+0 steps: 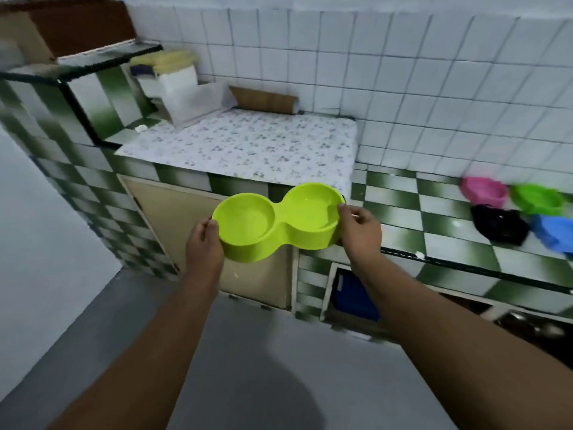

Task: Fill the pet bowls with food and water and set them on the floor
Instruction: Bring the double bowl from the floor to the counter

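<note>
While it hangs in the air in front of the counter's (434, 218) front edge, the lime-green double bowl (276, 218) is carried by both hands, its two round wells side by side and facing up, the right end a little higher than the left. Whether the wells hold any water cannot be told. The left hand (203, 243) grips the left end, thumb over the rim and fingers curled under the wall. The right hand (359, 231) pinches the rim of the right end, thumb on top.

Just behind the bowl, a flowered cloth (248, 144) covers the counter's left section up to its front edge. A white bag (192, 100) stands at that section's back left corner, and a brown board (263, 99) leans along the wall at the back edge. Toward the counter's right end, on the green-and-white checked tiles, four more bowls sit close together: pink (483, 190) and green (538, 198) behind, black (499, 225) and blue (552, 231) in front. Under the counter are a beige cabinet door (173, 218) and, to its right, a blue crate (353, 293) in an open niche. Grey floor (263, 367) lies below the arms.
</note>
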Action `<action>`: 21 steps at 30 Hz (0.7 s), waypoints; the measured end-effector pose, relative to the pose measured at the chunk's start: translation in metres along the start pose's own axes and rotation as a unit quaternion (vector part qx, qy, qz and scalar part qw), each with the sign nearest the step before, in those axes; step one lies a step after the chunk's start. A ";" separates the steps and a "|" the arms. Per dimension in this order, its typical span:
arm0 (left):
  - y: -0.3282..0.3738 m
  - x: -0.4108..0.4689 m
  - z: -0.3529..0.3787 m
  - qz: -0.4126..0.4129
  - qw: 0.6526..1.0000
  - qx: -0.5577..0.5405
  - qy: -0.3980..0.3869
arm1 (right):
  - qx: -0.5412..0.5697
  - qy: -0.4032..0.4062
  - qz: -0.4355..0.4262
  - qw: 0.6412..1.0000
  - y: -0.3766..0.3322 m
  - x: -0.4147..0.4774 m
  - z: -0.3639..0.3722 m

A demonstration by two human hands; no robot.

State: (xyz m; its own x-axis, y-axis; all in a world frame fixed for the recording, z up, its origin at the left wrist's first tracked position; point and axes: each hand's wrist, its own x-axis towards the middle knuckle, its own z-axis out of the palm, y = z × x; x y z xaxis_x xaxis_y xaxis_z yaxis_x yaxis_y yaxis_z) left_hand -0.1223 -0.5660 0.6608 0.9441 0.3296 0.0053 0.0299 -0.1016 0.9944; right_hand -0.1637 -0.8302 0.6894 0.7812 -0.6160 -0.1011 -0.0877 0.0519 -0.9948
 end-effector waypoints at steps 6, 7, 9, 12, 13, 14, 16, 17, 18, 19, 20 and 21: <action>0.010 -0.054 0.121 0.007 0.996 -0.020 -0.090 | -0.006 0.078 0.003 0.997 0.008 0.037 -0.129; 0.010 -0.064 0.140 0.002 0.994 -0.022 -0.103 | -0.007 0.089 0.001 0.996 0.010 0.043 -0.150; 0.010 -0.086 0.180 -0.005 0.991 -0.023 -0.129 | -0.018 0.103 -0.002 0.994 0.012 0.057 -0.191; 0.011 -0.114 0.237 -0.017 0.987 -0.019 -0.160 | -0.034 0.110 0.000 0.993 0.016 0.081 -0.248; 0.012 -0.122 0.254 -0.021 0.986 -0.017 -0.166 | -0.039 0.113 0.002 0.993 0.017 0.089 -0.265; 0.013 -0.129 0.271 -0.025 0.984 -0.016 -0.175 | -0.045 0.118 0.004 0.992 0.019 0.096 -0.280; 0.015 -0.140 0.300 -0.036 0.979 -0.012 -0.203 | -0.050 0.130 0.012 0.990 0.022 0.108 -0.306; 0.015 -0.143 0.313 -0.041 0.976 -0.010 -0.215 | -0.051 0.135 0.016 0.989 0.024 0.113 -0.317; 0.016 -0.145 0.325 -0.043 0.974 -0.006 -0.224 | -0.052 0.138 0.020 0.989 0.026 0.118 -0.326; 0.017 -0.145 0.336 -0.042 0.973 0.000 -0.229 | -0.052 0.139 0.023 0.989 0.028 0.124 -0.333; 0.017 -0.144 0.346 -0.040 0.972 0.008 -0.231 | -0.051 0.140 0.027 0.989 0.030 0.130 -0.339; 0.018 -0.141 0.356 -0.037 0.971 0.015 -0.234 | -0.048 0.140 0.032 0.988 0.031 0.136 -0.344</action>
State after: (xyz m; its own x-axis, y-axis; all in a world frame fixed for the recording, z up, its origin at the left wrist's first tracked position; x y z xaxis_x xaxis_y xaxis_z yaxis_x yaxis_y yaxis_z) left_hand -0.1377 -0.9480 0.6403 0.9847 -0.1242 -0.1222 0.1068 -0.1241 0.9865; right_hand -0.2726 -1.1823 0.6492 0.5717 -0.8079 -0.1432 -0.2012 0.0312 -0.9791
